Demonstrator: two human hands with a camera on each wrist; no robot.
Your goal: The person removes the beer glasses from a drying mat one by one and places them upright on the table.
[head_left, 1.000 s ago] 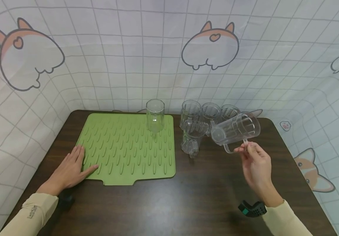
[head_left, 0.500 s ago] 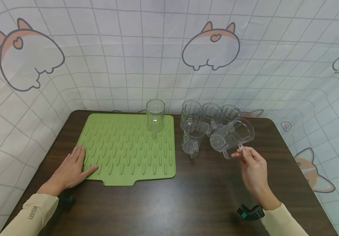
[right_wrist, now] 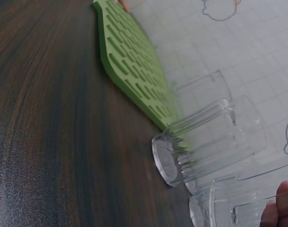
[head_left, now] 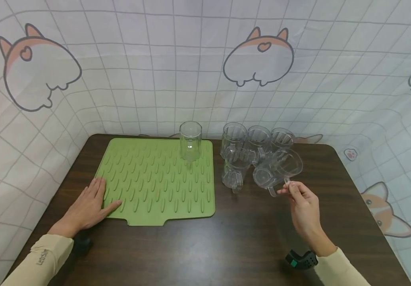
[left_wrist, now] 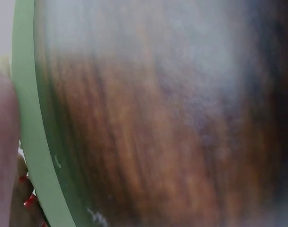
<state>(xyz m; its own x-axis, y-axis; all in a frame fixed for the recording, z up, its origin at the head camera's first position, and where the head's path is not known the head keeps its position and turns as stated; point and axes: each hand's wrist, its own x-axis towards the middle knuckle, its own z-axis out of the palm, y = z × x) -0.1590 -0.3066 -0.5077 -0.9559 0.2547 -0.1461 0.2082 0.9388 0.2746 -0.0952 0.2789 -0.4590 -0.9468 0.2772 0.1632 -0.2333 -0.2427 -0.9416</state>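
My right hand point(head_left: 304, 210) pinches the handle of a clear mug point(head_left: 280, 171). That mug tilts, its base toward the left and its mouth toward the upper right. In the right wrist view, fingertips point(right_wrist: 285, 198) show at the handle of the held mug point(right_wrist: 224, 203). Just left of it stands another clear mug point(head_left: 234, 171), upright. My left hand point(head_left: 85, 204) rests flat on the left edge of a green ridged mat point(head_left: 148, 186), thumb spread. On the mat's far right corner stands one clear mug point(head_left: 190, 143).
Behind the held mug, three clear mugs, among them the left one point(head_left: 233, 137), stand in a row along the back of the dark wooden table point(head_left: 198, 250). A white gridded cloth point(head_left: 137, 79) with printed dogs hangs around the back and sides.
My right hand has moved down and left with the mug, bringing it closer to the tabletop and the mug standing beside it. The left hand stays on the mat. The head view shifts slightly.
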